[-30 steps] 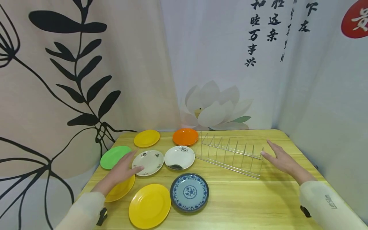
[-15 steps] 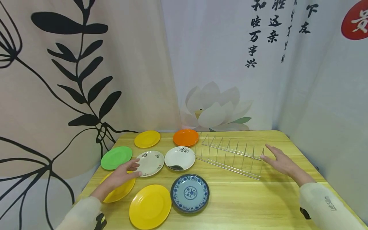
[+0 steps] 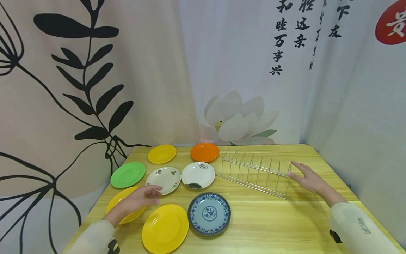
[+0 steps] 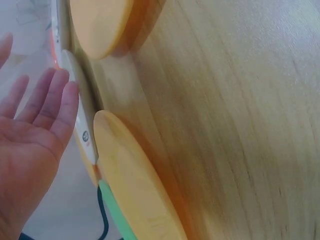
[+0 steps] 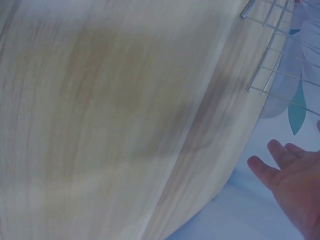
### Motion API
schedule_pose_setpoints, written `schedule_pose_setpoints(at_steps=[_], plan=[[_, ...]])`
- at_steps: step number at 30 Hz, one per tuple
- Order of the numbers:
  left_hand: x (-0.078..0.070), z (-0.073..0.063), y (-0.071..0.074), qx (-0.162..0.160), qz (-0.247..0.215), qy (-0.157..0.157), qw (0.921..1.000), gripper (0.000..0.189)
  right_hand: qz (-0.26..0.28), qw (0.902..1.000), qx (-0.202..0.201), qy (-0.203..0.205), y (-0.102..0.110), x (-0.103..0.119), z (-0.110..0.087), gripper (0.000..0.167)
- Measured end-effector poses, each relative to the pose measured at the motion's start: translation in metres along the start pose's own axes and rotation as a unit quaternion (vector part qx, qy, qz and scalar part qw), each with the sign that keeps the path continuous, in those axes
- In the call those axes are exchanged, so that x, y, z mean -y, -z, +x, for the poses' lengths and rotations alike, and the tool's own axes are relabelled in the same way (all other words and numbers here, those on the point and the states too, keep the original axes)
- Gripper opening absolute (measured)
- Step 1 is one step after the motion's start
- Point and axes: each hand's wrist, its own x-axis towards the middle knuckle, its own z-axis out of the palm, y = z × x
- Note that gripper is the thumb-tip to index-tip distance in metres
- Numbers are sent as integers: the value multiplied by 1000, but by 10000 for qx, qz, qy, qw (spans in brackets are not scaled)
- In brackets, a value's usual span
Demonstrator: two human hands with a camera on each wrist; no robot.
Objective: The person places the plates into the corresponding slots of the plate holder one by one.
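My left hand (image 3: 137,201) hovers with relaxed fingers over the left part of the table, overlapping a yellow plate (image 3: 118,200) in the head view. Its fingertips are near a white plate with small prints (image 3: 164,179) and a larger yellow plate (image 3: 165,229). In the left wrist view the palm (image 4: 30,150) shows nothing held. My right hand (image 3: 309,179) is at the right end of a wire dish rack (image 3: 253,173), fingers extended and holding nothing. In the right wrist view, the fingers (image 5: 262,170) are apart from the rack's wires (image 5: 260,70).
Also on the wooden table (image 3: 260,225) are a green plate (image 3: 128,175), another yellow plate (image 3: 162,153), an orange plate (image 3: 204,152), a white plate with a dark print (image 3: 198,174) and a blue-patterned plate (image 3: 209,213). Printed curtains (image 3: 158,88) hang behind the table.
My left hand has moved nearer to me, from beside the green plate and printed white plate toward the front yellow plates. My right hand has hardly moved. The plates and rack stay put.
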Motion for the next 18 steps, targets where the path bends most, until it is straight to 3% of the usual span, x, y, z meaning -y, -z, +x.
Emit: schedule_pose_setpoints(at_steps=[6,18], plan=[[-1,-2,-2,281,-128,72,9995,51,55,10000,33,76,0,3,-2,77],[10,3,-6,518,-322,-9,9981,48,392,9991,165,10,-1,4,-1,79]])
